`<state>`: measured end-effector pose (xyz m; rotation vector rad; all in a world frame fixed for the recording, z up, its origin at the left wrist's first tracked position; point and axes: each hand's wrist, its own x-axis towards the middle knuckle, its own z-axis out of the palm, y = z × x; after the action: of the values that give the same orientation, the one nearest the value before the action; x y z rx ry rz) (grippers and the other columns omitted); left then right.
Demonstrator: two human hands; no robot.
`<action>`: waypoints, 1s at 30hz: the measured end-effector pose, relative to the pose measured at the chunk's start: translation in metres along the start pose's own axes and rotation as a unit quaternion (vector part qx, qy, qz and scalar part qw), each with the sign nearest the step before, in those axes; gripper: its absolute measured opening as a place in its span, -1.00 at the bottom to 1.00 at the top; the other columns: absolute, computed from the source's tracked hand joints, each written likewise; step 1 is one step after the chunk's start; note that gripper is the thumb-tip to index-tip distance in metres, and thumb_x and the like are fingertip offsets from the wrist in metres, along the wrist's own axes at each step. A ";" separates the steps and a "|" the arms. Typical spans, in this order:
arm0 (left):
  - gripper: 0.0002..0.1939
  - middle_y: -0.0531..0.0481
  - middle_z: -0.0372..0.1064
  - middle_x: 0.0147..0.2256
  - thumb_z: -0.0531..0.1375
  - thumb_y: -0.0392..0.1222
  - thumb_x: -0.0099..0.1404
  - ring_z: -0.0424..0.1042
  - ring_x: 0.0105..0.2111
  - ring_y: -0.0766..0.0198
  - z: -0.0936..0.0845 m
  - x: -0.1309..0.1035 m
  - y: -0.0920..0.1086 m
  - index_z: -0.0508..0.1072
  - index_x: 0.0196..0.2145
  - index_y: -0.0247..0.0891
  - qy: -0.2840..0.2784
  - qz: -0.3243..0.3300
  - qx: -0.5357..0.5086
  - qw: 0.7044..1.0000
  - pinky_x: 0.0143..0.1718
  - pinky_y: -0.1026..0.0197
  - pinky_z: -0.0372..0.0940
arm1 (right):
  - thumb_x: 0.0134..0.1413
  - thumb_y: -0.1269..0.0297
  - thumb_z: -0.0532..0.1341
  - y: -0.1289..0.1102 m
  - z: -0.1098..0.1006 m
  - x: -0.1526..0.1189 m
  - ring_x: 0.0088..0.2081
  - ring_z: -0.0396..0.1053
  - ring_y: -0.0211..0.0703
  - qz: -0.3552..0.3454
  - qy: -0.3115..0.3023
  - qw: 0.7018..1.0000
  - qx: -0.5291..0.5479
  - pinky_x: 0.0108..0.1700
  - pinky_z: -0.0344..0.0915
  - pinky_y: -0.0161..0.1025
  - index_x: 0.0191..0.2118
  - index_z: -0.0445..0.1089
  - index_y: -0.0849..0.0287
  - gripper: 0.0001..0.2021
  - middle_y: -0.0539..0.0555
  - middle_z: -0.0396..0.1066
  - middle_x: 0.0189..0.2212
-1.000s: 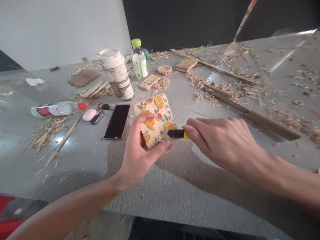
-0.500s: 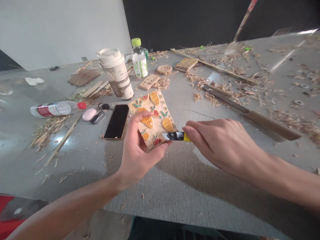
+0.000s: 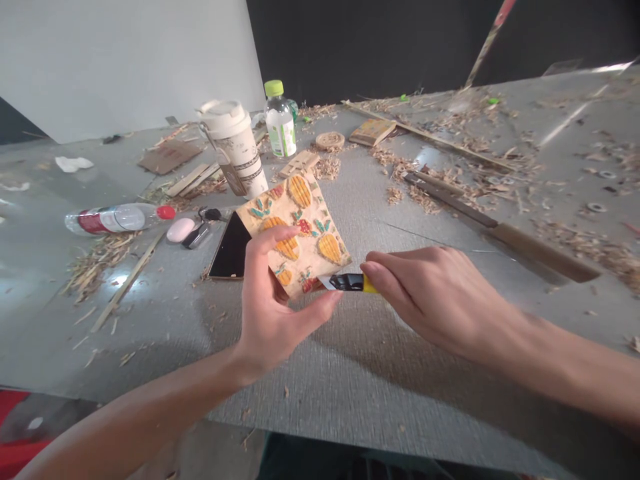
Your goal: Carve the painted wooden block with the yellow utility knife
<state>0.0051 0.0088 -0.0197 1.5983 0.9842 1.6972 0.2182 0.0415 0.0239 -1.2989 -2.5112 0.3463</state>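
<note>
A carved wooden board (image 3: 315,250) with painted yellow pineapples, teal leaves and red berries is tilted up above the table. My left hand (image 3: 275,307) grips it, fingers over the left side and thumb stretched toward the lower edge. My right hand (image 3: 425,287) is closed round the yellow handle of a utility knife (image 3: 347,283). The knife's blade lies at the board's lower right edge, close to my left thumb tip. Behind the board, a black phone (image 3: 231,250) lies partly covered from view.
A lidded cup (image 3: 235,147) and a green-capped bottle (image 3: 280,123) stand behind. A red-capped bottle (image 3: 117,219) lies at left beside a pink oval object (image 3: 181,230). At right rests a long saw-like tool (image 3: 540,250) among wood shavings (image 3: 480,143).
The board has shifted slightly left and toward the camera, hiding more of the phone. My knife has moved a little down, and its blade now shows at the board's lower edge.
</note>
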 end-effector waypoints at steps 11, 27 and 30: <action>-0.22 -0.03 0.21 0.15 0.56 -0.28 0.08 0.42 0.12 0.12 -0.002 0.000 -0.003 0.37 0.18 0.02 -0.006 0.029 0.004 1.000 0.05 0.12 0.53 | 0.51 -0.06 -0.17 -0.003 0.001 0.000 -0.60 -0.01 -0.27 0.012 -0.021 1.000 0.017 -0.45 -0.14 -0.17 -0.49 0.13 0.08 -0.47 -0.04 0.19 -0.62; -0.06 0.00 0.14 0.16 0.60 -0.33 0.00 0.34 0.15 0.19 -0.005 0.000 -0.009 0.30 0.24 0.05 -0.016 0.074 0.033 0.997 0.11 0.19 0.46 | 0.52 -0.07 -0.18 -0.004 0.009 -0.002 -0.62 -0.04 -0.28 0.005 -0.009 1.000 0.027 -0.47 -0.20 -0.18 -0.49 0.10 0.09 -0.46 -0.03 0.22 -0.63; -0.09 -0.02 0.14 0.16 0.59 -0.35 0.02 0.35 0.15 0.14 -0.004 -0.001 -0.009 0.30 0.22 0.07 -0.011 0.055 0.022 0.998 0.10 0.10 0.48 | 0.51 -0.08 -0.19 -0.005 0.010 -0.002 -0.62 -0.06 -0.28 0.009 -0.013 0.999 0.032 -0.48 -0.20 -0.18 -0.49 0.09 0.08 -0.46 -0.03 0.20 -0.64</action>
<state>0.0004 0.0118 -0.0278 1.7252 0.9443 1.7372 0.2122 0.0360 0.0160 -1.3019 -2.4887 0.4458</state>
